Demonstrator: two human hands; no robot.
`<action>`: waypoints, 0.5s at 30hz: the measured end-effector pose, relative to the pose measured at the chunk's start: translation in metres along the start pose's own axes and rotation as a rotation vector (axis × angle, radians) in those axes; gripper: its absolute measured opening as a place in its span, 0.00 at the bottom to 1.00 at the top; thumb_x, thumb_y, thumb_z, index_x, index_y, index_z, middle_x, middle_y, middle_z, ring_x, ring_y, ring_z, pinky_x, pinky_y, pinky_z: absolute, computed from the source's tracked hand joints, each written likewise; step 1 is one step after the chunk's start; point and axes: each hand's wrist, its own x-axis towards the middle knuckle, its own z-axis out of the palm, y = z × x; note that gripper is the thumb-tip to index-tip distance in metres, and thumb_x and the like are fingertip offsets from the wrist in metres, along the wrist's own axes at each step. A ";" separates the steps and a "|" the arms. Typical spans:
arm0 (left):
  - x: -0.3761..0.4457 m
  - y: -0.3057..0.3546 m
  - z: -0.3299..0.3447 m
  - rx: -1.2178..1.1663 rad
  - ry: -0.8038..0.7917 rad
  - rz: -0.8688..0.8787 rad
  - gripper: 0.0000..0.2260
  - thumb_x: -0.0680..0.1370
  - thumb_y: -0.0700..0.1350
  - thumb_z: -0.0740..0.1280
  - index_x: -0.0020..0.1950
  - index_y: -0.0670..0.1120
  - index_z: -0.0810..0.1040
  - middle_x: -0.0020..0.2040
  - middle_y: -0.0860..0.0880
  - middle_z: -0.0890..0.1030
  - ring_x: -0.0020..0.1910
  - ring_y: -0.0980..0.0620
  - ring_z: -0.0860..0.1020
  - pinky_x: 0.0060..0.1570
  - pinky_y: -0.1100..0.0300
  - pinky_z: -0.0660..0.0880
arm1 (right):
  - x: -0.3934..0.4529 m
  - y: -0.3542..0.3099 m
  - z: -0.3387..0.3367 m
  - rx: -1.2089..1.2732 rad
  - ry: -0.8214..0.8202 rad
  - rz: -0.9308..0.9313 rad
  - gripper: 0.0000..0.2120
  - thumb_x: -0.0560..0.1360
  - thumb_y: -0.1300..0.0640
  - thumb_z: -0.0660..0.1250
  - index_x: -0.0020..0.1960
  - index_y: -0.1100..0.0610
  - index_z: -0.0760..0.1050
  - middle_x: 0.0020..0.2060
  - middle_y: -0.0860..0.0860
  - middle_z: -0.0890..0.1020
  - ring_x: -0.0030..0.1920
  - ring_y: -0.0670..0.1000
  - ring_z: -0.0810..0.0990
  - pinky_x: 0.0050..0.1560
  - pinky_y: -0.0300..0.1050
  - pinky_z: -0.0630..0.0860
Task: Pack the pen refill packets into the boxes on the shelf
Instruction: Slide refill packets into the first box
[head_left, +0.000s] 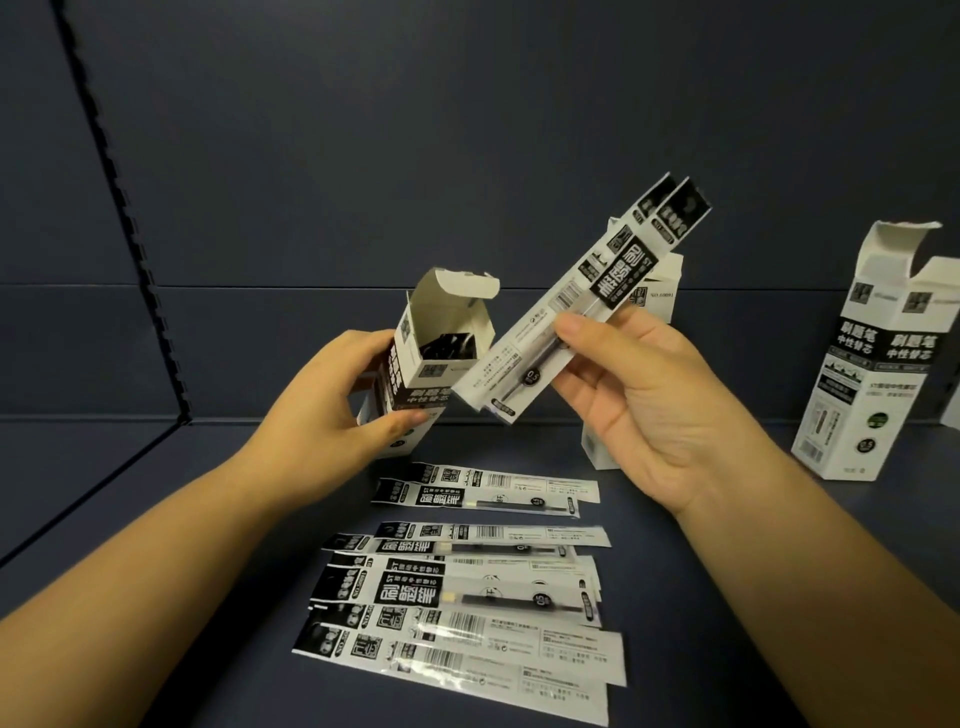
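Above the shelf (156, 519), we are gripping an open box (415, 364) with our left hand (332, 410) and pinching two refill packets (571, 306) with our right hand (649, 400); loose packets (467, 597) are lying below, two more boxes (872, 364) standing behind.

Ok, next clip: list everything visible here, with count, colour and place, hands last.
open white-and-black cardboard box: one, lid flap up, tilted, held above the shelf at centre left.
held white-and-black pen refill packets: two by the look of the overlapping top ends, slanted, lower ends beside the box mouth.
loose white-and-black refill packets: about ten, overlapping, flat on the shelf at front centre.
standing white-and-black box: one, flap open, upright at right.
box behind the right hand: at least one, mostly hidden.
dark blue shelf: floor, back and side panels.
left hand: grips the open box.
right hand: pinches the held packets.
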 end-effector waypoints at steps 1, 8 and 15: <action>0.000 0.000 0.000 0.008 -0.002 0.010 0.29 0.73 0.51 0.74 0.70 0.64 0.66 0.62 0.67 0.73 0.63 0.66 0.73 0.62 0.67 0.71 | -0.001 -0.001 0.001 0.009 0.001 -0.023 0.08 0.76 0.68 0.67 0.52 0.60 0.81 0.48 0.55 0.87 0.50 0.52 0.87 0.48 0.43 0.83; -0.001 0.003 0.000 0.032 -0.024 0.081 0.28 0.73 0.50 0.75 0.71 0.61 0.70 0.61 0.64 0.74 0.63 0.61 0.74 0.64 0.58 0.74 | -0.002 -0.005 0.003 0.010 0.029 -0.204 0.09 0.78 0.68 0.66 0.55 0.60 0.80 0.50 0.54 0.87 0.53 0.52 0.86 0.53 0.45 0.82; -0.001 0.006 0.001 0.101 -0.084 0.127 0.30 0.72 0.50 0.76 0.71 0.60 0.70 0.61 0.66 0.73 0.64 0.62 0.72 0.61 0.66 0.70 | -0.006 -0.006 0.005 -0.107 0.008 -0.360 0.08 0.77 0.69 0.68 0.50 0.57 0.81 0.48 0.53 0.87 0.54 0.54 0.85 0.58 0.51 0.81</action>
